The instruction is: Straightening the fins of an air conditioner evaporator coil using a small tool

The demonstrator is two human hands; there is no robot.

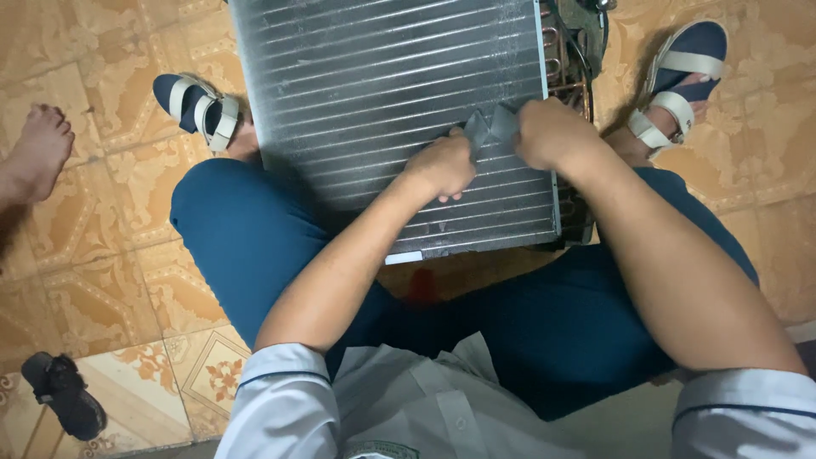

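A large grey finned metal coil panel (382,76) leans between my knees, with copper tube bends (571,76) along its right edge. My left hand (442,166) rests on the fins near the panel's lower right and pinches one end of a small grey folded piece (489,127). My right hand (548,132) grips the other end of that grey piece, close to the panel's right edge. Both hands are closed on it, so most of the piece is hidden.
I sit with blue trousers (246,238) and white-strapped sandals (204,106) on a patterned tile floor (110,246). Another person's bare foot (34,153) is at the left edge. A black sandal (64,395) lies at lower left.
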